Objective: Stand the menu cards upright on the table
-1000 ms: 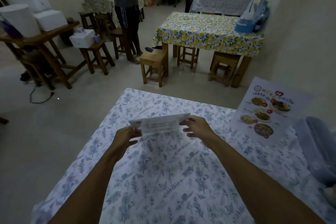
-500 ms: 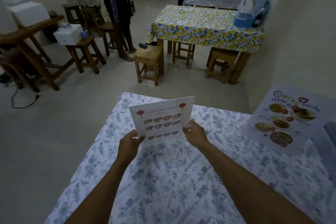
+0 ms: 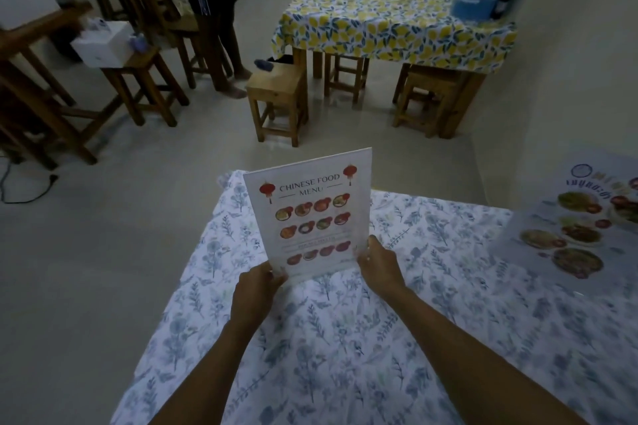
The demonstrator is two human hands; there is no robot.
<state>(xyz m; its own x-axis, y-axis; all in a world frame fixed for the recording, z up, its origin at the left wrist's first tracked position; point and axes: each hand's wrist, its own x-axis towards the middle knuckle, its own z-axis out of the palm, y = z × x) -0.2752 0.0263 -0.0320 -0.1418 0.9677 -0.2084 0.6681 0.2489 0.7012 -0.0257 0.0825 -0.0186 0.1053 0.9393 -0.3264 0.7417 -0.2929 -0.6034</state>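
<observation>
A white "Chinese Food Menu" card point(image 3: 310, 210) with red lanterns and dish photos stands nearly upright over the far part of the table point(image 3: 345, 338), which wears a blue floral cloth. My left hand point(image 3: 257, 286) grips its lower left corner and my right hand point(image 3: 378, 260) grips its lower right corner. Its bottom edge is at or just above the cloth; I cannot tell if it touches. A second menu card point(image 3: 583, 224) with food pictures stands tilted at the table's right side.
Beyond the table's far edge is bare floor, then a wooden stool point(image 3: 278, 100) and a table with a lemon-print cloth point(image 3: 390, 17). A person's legs point(image 3: 214, 28) stand at the back left, near wooden stools and a white box point(image 3: 102, 43).
The card was lying almost flat in both hands a second ago; it has been tipped up until its printed face stands nearly vertical. My head has come closer to the table.
</observation>
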